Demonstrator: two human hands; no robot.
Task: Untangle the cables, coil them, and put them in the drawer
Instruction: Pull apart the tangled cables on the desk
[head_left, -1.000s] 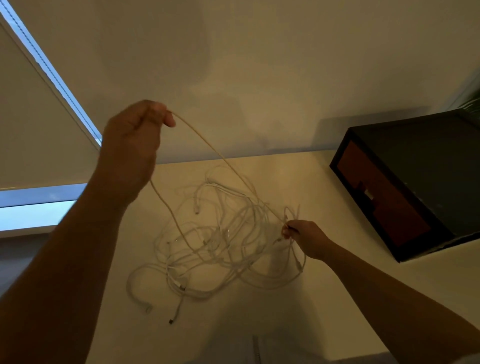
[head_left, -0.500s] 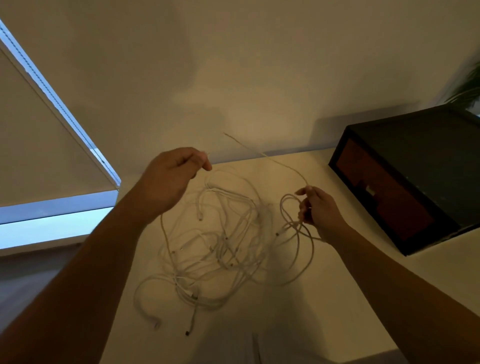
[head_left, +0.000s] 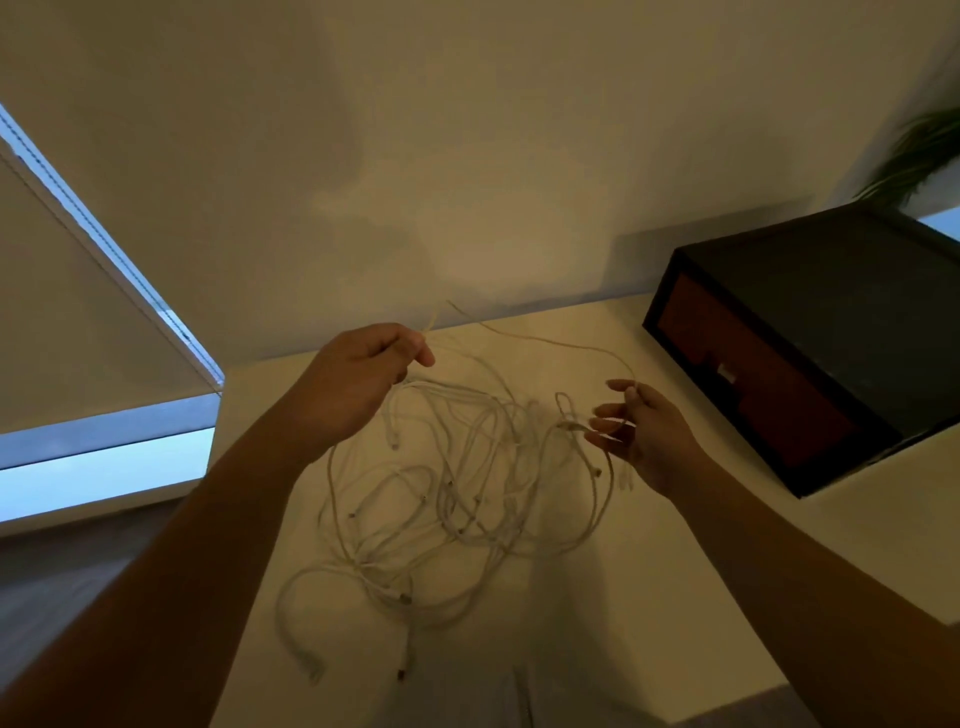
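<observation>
Pale table (head_left: 597, 597) is standing against a plain wall, a window with a drawn blind (head_left: 78, 322) showing on the left. Head view: the tangle of white cables (head_left: 457, 499) is lying mid-table, sprawling diagonally from near-left to far-right, two plug ends pointing toward the near edge. One lifted cable (head_left: 545, 340) is arcing above it, its length running left to right between the hands. The left hand (head_left: 358, 379) is pinching it with curled fingers; the right hand (head_left: 649, 436) is holding the other part at thumb and forefinger, remaining fingers loosely spread. The black drawer unit (head_left: 831, 312) is sitting far right, its drawer front (head_left: 753, 400) closed.
</observation>
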